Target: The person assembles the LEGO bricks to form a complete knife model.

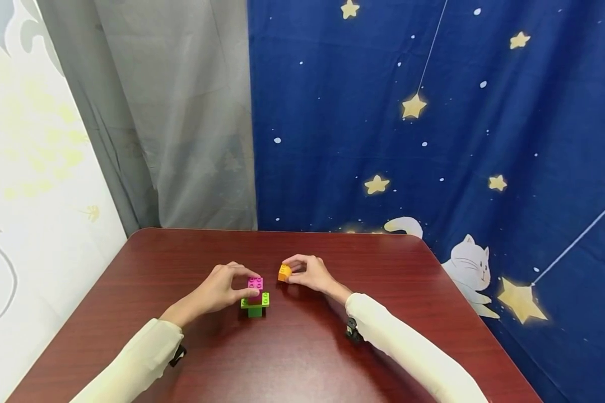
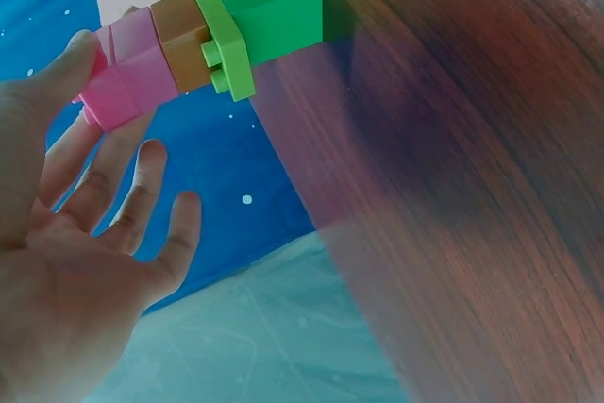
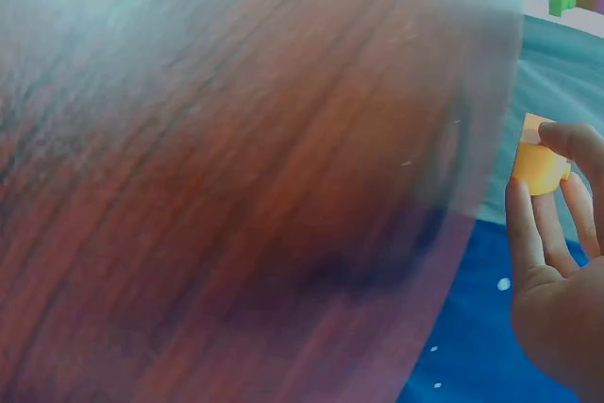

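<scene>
My left hand [image 1: 223, 288] pinches a pink toy building brick [image 1: 255, 282] between thumb and fingers. That brick tops a small stack, with a brownish brick [image 2: 181, 41] under it, then a flat lime-green plate [image 1: 265, 299], wider than the rest, and a darker green brick [image 1: 255, 312] at the bottom. The stack looks upright on the table. To its right, my right hand [image 1: 310, 273] holds an orange-yellow brick [image 1: 284, 272] with a rounded side, gripped by thumb and fingertips, apart from the stack. Fingertips hide part of both held bricks.
A dark red wood-grain table [image 1: 302, 358] with rounded far corners lies under both hands. Behind it hang a grey curtain [image 1: 196, 112] and a blue curtain [image 1: 333, 112] with stars. A pale patterned surface [image 1: 40, 224] borders the left side.
</scene>
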### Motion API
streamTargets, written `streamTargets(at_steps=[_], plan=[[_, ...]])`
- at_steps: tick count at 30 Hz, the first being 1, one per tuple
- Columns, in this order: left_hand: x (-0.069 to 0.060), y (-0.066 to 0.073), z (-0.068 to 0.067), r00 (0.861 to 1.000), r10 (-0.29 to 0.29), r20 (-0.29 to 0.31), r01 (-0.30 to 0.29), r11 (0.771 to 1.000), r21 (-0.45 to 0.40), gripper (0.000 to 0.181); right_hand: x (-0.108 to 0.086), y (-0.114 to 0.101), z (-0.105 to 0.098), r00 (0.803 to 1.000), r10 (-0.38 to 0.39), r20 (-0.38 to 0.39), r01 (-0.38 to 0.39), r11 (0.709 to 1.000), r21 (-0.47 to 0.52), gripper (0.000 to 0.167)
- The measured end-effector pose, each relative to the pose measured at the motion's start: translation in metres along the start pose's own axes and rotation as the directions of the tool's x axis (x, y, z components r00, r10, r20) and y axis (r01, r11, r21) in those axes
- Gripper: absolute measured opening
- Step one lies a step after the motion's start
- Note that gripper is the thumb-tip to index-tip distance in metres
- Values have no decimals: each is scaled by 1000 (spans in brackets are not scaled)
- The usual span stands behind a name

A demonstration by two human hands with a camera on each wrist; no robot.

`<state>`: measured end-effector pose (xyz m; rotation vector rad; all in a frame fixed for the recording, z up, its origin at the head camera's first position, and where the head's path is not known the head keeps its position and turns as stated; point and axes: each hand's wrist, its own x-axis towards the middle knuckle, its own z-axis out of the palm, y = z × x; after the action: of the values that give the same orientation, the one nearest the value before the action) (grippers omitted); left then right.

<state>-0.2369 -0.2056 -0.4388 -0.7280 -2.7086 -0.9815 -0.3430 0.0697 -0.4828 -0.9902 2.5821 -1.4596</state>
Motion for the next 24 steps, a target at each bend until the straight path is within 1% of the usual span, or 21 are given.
streamTargets(at_steps=[6,8,13,14,15,18,24], plan=[[1,1,0,1000,-6,-6,6,1000,12,30,-1,-19,-3,1000,-15,12,13,995,97,45],[2,1,0,1000,-9,-6,9,1000,10,30,-3,-32,-6,1000,-28,14,26,993,113,46],[2,0,1,1000,-10,-11,10,1000,7,31,-4,-51,-10,999,-43,26,39,990,133,45],[3,0,1,1000,-9,-13,9,1000,6,32,-4,-54,-11,999,-43,31,38,990,138,45],[3,-1,1,1000,-6,-14,6,1000,4,32,-2,-51,-10,998,-45,32,40,989,141,45],[3,-2,2,1000,-3,-17,3,1000,0,33,-2,-59,-10,997,-59,44,51,985,165,45],[3,-2,2,1000,-21,-16,21,1000,1,35,-3,-74,-10,994,-86,67,72,980,188,46]])
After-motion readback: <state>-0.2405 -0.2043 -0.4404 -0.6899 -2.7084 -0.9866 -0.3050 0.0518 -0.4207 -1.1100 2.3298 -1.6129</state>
